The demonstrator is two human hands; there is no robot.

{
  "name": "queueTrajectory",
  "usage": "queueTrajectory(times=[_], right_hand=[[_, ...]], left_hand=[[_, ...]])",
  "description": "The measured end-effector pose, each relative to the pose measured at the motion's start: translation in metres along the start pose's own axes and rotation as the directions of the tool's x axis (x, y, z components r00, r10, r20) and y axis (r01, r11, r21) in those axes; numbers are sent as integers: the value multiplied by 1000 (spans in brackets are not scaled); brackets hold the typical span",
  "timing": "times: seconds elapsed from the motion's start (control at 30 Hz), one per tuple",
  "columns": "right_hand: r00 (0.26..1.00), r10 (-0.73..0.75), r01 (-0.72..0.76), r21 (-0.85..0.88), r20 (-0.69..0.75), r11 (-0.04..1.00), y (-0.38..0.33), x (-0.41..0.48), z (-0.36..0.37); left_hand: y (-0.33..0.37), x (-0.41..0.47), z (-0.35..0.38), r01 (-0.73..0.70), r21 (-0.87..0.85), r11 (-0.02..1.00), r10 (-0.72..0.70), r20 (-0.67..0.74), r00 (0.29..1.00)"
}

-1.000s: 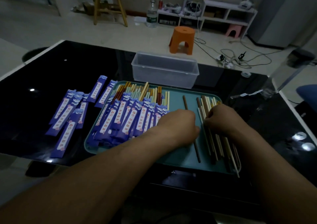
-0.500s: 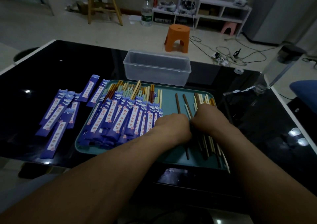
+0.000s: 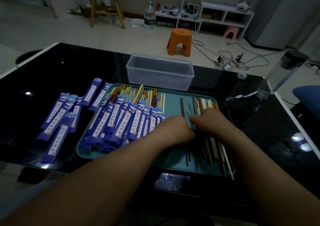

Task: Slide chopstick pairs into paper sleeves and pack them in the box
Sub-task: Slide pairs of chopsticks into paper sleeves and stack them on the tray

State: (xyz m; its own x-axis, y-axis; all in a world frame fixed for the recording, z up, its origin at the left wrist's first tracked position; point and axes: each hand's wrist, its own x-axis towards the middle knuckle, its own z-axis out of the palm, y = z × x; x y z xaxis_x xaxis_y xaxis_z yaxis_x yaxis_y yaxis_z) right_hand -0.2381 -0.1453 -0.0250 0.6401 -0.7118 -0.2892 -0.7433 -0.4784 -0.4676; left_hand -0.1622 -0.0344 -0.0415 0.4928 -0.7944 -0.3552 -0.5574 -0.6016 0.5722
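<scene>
Your loose chopsticks (image 3: 210, 145) lie in a rough bundle on the right part of the teal tray (image 3: 173, 95), and both of your hands are down on them. Your left hand (image 3: 174, 130) and right hand (image 3: 210, 122) sit knuckles-up and touching each other. The fingers are curled under and hidden, so I cannot tell whether either hand has pinched a stick or merely rests on the pile. A couple of dark chopsticks (image 3: 182, 107) reach past your knuckles toward the tray's far edge.

I judge you are at the picking step, sorting out a matching pair. The next move calls for lifting two of one colour with their ends aligned, then fetching a sleeve.

Flat sleeves (image 3: 57, 116), empty by the look of them, lie scattered on the black counter (image 3: 43, 69) just left of the tray. On the tray's left part rests a heap of sleeved pairs (image 3: 121, 123), stick ends poking toward its far edge. The clear box (image 3: 159, 73) stands just behind the tray with nothing showing inside, so packing looks not yet begun
</scene>
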Motion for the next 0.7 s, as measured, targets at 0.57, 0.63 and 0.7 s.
queueTrajectory(times=[0.57, 0.63, 0.7], right_hand=[[989, -123, 36, 650, 88, 759, 4, 7, -7], [985, -156, 76, 654, 66, 753, 3, 6, -8], [977, -207, 129, 634, 51, 763, 0, 2, -8]], left_hand=[[-4, -21, -13, -147, -384, 912, 150, -22, 988], [-9, -23, -12, -91, -539, 837, 131, 35, 991], [-14, -23, -14, -72, -592, 802, 113, 32, 993]])
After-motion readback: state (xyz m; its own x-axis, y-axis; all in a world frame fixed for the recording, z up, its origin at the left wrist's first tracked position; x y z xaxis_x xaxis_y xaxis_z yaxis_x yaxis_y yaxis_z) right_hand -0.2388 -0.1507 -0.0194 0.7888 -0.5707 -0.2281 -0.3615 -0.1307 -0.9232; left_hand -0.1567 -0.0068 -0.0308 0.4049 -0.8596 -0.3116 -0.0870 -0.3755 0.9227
